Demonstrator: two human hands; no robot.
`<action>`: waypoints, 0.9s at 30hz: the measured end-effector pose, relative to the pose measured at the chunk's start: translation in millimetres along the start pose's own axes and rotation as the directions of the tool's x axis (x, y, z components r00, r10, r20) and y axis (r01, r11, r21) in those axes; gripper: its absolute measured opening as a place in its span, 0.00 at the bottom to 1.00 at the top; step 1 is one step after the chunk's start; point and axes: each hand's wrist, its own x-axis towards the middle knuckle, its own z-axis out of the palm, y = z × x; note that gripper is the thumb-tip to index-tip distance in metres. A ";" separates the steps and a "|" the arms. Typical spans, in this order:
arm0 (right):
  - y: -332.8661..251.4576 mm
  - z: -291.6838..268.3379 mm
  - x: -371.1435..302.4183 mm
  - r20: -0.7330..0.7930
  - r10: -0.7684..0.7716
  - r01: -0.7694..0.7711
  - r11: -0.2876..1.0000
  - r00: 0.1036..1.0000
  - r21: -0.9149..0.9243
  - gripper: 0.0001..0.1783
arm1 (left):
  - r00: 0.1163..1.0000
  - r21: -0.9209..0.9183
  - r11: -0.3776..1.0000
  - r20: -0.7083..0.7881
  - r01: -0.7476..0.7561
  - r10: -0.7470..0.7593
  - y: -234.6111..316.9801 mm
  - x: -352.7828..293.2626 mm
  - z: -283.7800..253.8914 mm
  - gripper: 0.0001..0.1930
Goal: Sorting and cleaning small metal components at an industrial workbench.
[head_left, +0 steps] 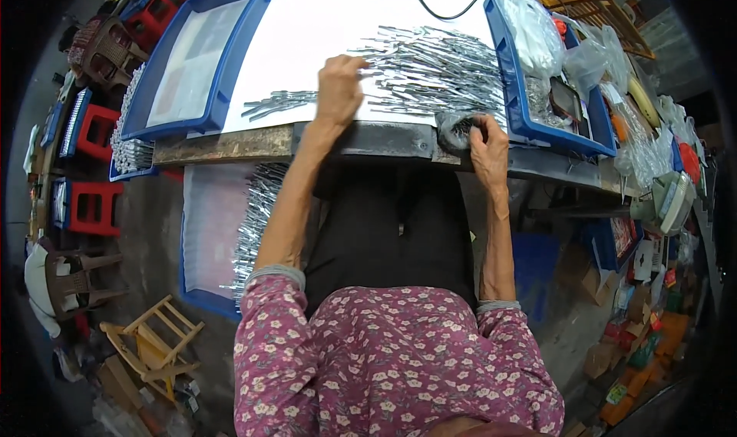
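Note:
A large heap of thin silvery metal strips [441, 72] lies on the white work surface [307, 22]. My left hand [340, 89] is at the heap's left side, its fingers curled together; anything in them is hidden. To its left lies a smaller row of similar strips [278, 104]. My right hand [490, 151] is at the table's front edge, thumb and fingers pinched together at the rim of a small round grey container [453, 132]. Small dark bits show inside that container. What the right fingertips pinch is too small to name.
A blue tray with a pale lining [201, 61] stands at the left; a blue tray [513, 91] of plastic bags is at the right. Below the table, another blue tray [207, 297] holds more strips. A black cable [430, 8] curls at the back. Red stools [96, 206] stand far left.

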 end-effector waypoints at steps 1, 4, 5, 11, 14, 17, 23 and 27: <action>-2.9 -0.7 -1.0 0.001 0.000 0.000 1.000 1.000 0.001 0.11 | 0.999 0.010 0.999 0.019 0.039 -0.039 -13.8 -7.6 -9.8 0.09; -7.6 -0.2 -5.0 -0.065 0.108 -0.088 0.963 0.992 0.254 0.08 | 0.981 0.183 0.975 0.124 0.125 -0.149 -33.0 -22.1 -45.0 0.09; -7.0 -0.5 -6.5 -0.064 0.107 -0.088 0.963 0.992 0.254 0.08 | 0.971 0.248 0.959 0.159 0.134 -0.177 -35.1 -24.7 -52.1 0.10; -4.8 0.2 -14.6 -0.014 0.162 -0.145 0.917 0.987 0.371 0.07 | 0.974 0.237 0.969 0.195 0.063 -0.111 -45.9 -32.9 -53.4 0.07; -9.2 -0.6 -18.3 0.011 0.211 -0.200 0.905 0.977 0.376 0.06 | 0.980 0.237 0.969 0.169 0.065 -0.107 -43.3 -31.2 -47.0 0.07; -16.5 -4.5 -20.4 0.012 0.226 -0.208 0.873 0.974 0.442 0.05 | 0.989 0.273 0.961 0.148 -0.041 0.000 -43.0 -29.3 -37.8 0.06; -16.1 -5.7 -23.5 0.023 0.278 -0.253 0.832 0.960 0.494 0.04 | 0.976 0.294 0.944 0.196 -0.152 0.096 -35.1 -23.3 -22.9 0.09; -23.5 -7.1 -25.1 0.025 0.275 -0.245 0.810 0.961 0.532 0.04 | 0.974 0.285 0.945 0.199 -0.162 0.107 -37.2 -16.7 -21.7 0.11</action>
